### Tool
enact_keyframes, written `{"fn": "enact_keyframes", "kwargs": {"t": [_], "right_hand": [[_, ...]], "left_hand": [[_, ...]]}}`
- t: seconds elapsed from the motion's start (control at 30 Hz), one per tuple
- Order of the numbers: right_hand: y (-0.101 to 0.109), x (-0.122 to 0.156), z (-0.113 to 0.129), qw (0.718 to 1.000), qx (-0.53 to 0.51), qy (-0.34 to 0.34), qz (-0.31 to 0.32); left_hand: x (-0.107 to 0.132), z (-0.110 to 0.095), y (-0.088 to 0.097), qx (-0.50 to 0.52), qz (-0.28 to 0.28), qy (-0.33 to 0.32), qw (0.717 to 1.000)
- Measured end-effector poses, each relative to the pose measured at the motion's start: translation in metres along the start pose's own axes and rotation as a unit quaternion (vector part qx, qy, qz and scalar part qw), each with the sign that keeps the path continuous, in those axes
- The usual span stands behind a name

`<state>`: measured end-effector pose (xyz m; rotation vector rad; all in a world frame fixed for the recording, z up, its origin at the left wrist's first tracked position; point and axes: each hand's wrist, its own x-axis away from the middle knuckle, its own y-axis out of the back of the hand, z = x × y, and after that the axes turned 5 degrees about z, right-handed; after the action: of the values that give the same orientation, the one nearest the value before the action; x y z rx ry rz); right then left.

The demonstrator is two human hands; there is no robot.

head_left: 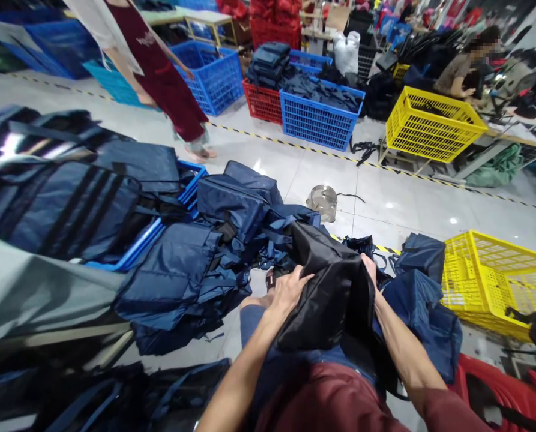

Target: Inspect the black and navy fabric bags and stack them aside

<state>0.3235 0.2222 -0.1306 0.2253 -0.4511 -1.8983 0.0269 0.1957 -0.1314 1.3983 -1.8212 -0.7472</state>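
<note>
A black bag (322, 312) with smooth, shiny fabric rests across my lap, its folded top standing up in front of me. My left hand (289, 291) is closed on the bag's left side, the thumb lying over the fabric. On the far right edge, my right hand (369, 270) grips the cloth, its fingertips partly hidden behind the panel. Between my hands the material bends into a deep fold on the right. Navy blue bags (418, 312) lie just beyond my right forearm, and another navy bag (173, 270) lies in a heap to my left.
A yellow crate (470, 282) and a red plastic object (497, 384) stand at right. Blue crates (319, 123) line the far side of a striped floor line. A walking person in a dark red apron (159, 66) is at upper left. A clear round container (324, 204) sits on the floor ahead.
</note>
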Motion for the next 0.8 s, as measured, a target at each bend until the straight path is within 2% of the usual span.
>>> {"fn": "enact_keyframes", "kwargs": {"t": [0.07,0.1,0.23,0.3,0.37,0.43,0.53,0.6,0.7,0.8], "right_hand": [[-0.007,-0.005,-0.012,1.000,-0.015,-0.007,-0.013],[-0.005,-0.010,-0.014,1.000,-0.020,-0.005,-0.019],[0.011,-0.027,-0.012,0.999,-0.030,0.005,-0.022],[0.005,-0.027,-0.017,0.999,-0.028,-0.001,-0.018],[-0.012,-0.022,-0.027,0.999,-0.025,-0.017,-0.015],[-0.034,-0.017,-0.039,0.999,-0.027,-0.036,-0.012],[-0.052,-0.019,-0.050,0.998,-0.045,-0.048,-0.009],[-0.049,-0.025,-0.053,0.997,-0.063,-0.050,-0.005],[-0.029,-0.035,-0.051,0.993,-0.092,-0.068,-0.006],[-0.008,-0.044,-0.040,0.987,-0.128,-0.099,-0.015]], "left_hand": [[-0.010,0.006,-0.002,0.006,0.020,-0.002,1.000],[-0.010,0.014,0.002,0.018,0.014,0.001,1.000],[0.009,0.055,0.027,0.089,-0.112,0.036,0.989],[0.012,0.062,0.031,0.103,-0.124,0.062,0.985],[0.004,0.054,0.025,0.101,-0.073,0.073,0.990],[-0.010,0.038,0.013,0.094,-0.015,0.071,0.993],[-0.023,0.018,0.003,0.092,0.016,0.047,0.995],[-0.016,0.012,0.005,0.108,0.005,0.048,0.993],[0.007,0.008,0.009,0.166,-0.036,0.043,0.984],[0.021,-0.001,0.001,0.150,-0.034,0.024,0.988]]}}
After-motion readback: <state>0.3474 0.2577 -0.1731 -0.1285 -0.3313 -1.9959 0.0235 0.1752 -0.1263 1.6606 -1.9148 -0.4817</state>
